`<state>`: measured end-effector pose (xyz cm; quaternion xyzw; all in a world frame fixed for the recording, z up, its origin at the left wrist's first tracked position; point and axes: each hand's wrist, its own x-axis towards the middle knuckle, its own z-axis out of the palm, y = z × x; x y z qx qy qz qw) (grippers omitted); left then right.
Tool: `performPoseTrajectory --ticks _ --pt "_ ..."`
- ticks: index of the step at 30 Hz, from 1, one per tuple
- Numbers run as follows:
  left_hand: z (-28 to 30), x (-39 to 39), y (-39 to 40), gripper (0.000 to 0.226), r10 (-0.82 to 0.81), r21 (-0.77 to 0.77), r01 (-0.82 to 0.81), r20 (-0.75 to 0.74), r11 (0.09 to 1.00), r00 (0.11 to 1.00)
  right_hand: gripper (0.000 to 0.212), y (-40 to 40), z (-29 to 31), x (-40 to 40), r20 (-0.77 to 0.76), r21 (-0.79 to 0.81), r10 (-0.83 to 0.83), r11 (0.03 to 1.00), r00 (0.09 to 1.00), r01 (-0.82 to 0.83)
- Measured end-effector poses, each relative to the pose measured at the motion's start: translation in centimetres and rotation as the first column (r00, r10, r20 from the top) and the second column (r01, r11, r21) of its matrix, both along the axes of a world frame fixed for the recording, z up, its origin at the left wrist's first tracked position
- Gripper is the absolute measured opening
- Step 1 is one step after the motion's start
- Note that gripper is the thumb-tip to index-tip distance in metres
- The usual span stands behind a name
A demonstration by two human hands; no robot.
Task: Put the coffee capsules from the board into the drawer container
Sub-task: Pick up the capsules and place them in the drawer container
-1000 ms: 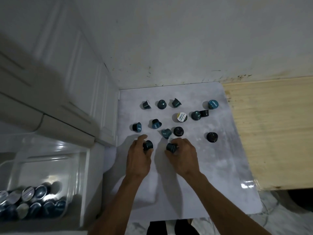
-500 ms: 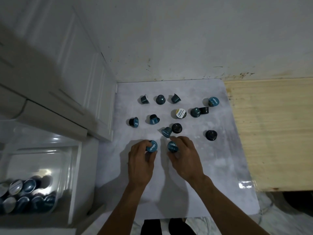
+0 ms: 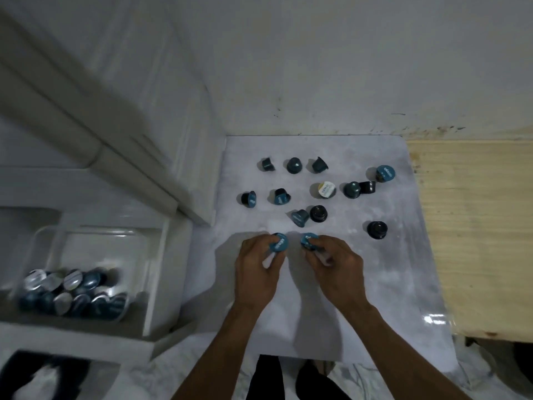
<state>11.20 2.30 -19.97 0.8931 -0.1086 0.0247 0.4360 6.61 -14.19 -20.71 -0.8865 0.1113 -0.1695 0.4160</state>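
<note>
I see my left hand (image 3: 255,268) pinched shut on a teal-lidded coffee capsule (image 3: 279,241), and my right hand (image 3: 336,265) closed on a second teal capsule (image 3: 308,240); both sit side by side over the pale marbled board (image 3: 403,269). Ahead of my fingers a dozen loose dark and teal capsules (image 3: 300,217) lie scattered on the board, some tipped on their sides, one with a white-and-yellow lid (image 3: 326,189), and a black one (image 3: 377,229) off to the right. None lies between my hands and the clear plastic drawer container (image 3: 57,241), which is open down to my left with a heap of stored capsules (image 3: 72,293) inside. White cabinet fronts (image 3: 138,96) rise above it. A stained white wall (image 3: 317,67) stands beyond, and bare plywood (image 3: 476,226) lies right of the board.
</note>
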Motion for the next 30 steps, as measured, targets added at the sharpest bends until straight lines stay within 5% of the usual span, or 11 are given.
performPoseTrajectory --ticks 14,20,24,30 --pt "17.6 -3.6 15.1 0.031 0.105 -0.076 -0.097 0.115 0.992 0.988 0.026 11.4 14.8 -1.5 0.203 0.274 0.145 0.941 0.968 -0.198" --pt "18.2 -0.6 26.7 0.027 0.176 -0.032 -0.175 0.019 0.984 0.984 0.02 22.1 17.4 2.0 0.181 0.276 0.264 0.911 0.947 -0.306" --pt "16.4 3.6 30.9 0.02 0.083 -0.025 -0.088 -0.141 0.996 0.986 0.015 29.4 15.9 5.0 0.102 0.296 0.275 0.909 0.956 -0.293" --pt "13.9 6.9 32.9 0.027 -0.023 0.08 0.03 -0.09 0.996 0.996 0.014 35.3 14.4 7.7 0.047 0.383 0.209 0.899 0.977 -0.211"
